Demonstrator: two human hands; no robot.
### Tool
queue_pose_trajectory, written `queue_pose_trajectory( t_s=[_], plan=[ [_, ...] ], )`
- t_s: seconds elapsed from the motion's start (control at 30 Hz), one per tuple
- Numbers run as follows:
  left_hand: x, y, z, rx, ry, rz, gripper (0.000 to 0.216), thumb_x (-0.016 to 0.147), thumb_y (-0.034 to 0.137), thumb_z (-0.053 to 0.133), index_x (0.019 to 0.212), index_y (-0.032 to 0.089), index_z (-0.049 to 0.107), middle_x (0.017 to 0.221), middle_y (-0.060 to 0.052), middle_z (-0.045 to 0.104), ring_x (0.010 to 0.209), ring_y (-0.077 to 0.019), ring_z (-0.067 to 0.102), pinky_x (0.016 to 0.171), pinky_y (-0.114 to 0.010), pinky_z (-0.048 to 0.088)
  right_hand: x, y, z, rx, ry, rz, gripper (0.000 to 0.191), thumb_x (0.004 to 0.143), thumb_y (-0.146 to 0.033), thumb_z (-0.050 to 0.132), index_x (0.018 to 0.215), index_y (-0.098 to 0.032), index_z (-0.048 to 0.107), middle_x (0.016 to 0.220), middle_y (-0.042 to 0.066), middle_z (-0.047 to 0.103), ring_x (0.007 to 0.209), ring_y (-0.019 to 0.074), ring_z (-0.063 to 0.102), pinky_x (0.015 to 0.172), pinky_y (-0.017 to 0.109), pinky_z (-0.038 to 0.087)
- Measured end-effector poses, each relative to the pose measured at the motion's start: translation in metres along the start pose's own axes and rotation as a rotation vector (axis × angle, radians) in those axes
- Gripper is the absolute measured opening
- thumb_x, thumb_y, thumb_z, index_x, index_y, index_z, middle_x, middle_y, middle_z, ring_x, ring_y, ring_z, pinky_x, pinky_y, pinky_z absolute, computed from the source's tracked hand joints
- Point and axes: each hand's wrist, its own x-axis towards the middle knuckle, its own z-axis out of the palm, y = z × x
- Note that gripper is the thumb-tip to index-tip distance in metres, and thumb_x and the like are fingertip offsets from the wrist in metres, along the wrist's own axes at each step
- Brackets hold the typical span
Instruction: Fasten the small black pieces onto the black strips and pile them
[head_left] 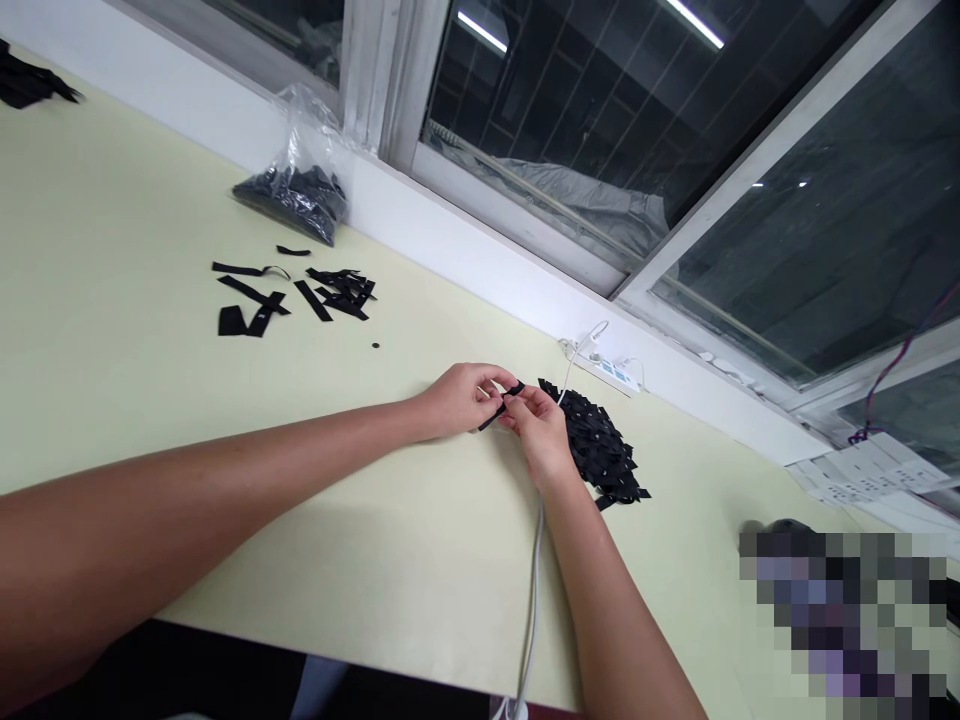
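My left hand [463, 396] and my right hand [541, 428] meet over the pale yellow table [112, 200], fingers pinched on one short black strap piece [498, 408] held between them. Just right of my right hand lies a heap of small black strap pieces [604, 450]. Farther left on the table several longer black straps [292, 292] lie scattered, with a tiny black button [375, 346] near them.
A clear plastic bag of black parts [298, 190] leans against the window sill. A white cable [534, 590] runs under my right wrist to a power strip [611, 370] by the wall. Papers [862, 470] lie at the far right. More black material [26, 82] sits at the top left.
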Motion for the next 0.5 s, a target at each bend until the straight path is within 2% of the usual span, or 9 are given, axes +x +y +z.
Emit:
queue_pose_trajectory(
  t_s=[0.13,0.37,0.5],
  plan=[
    [0.0003,-0.0003,-0.0002,-0.008,0.013,-0.003,0.032,0.079,0.013,0.061,0.110,0.014,0.070,0.102,-0.011,0.072,0.080,-0.0150,0.067,0.066,-0.025,0.058,-0.0014,-0.0011,0.0006,0.054,-0.006,0.030,0.031,0.063,-0.032,0.081,0.085,-0.017,0.065,0.072,-0.002,0.066,0.065,0.0105,0.061,0.066,0.025,0.051],
    [0.0000,-0.0005,-0.0006,-0.027,-0.014,-0.066,0.036,0.079,0.013,0.062,0.115,0.015,0.067,0.086,-0.007,0.071,0.066,-0.0130,0.066,0.058,-0.024,0.056,-0.0026,-0.0013,-0.0014,0.162,-0.089,0.114,0.031,0.064,-0.034,0.085,0.084,-0.017,0.068,0.078,0.000,0.068,0.069,0.0111,0.062,0.068,0.025,0.052],
    [0.0000,-0.0004,-0.0005,-0.038,-0.014,-0.058,0.034,0.078,0.012,0.062,0.112,0.014,0.067,0.082,-0.005,0.069,0.064,-0.0117,0.065,0.056,-0.022,0.054,-0.0026,-0.0019,-0.0037,0.194,-0.075,0.160,0.032,0.062,-0.032,0.087,0.084,-0.018,0.068,0.074,-0.001,0.067,0.065,0.0098,0.060,0.065,0.024,0.051]
  ],
)
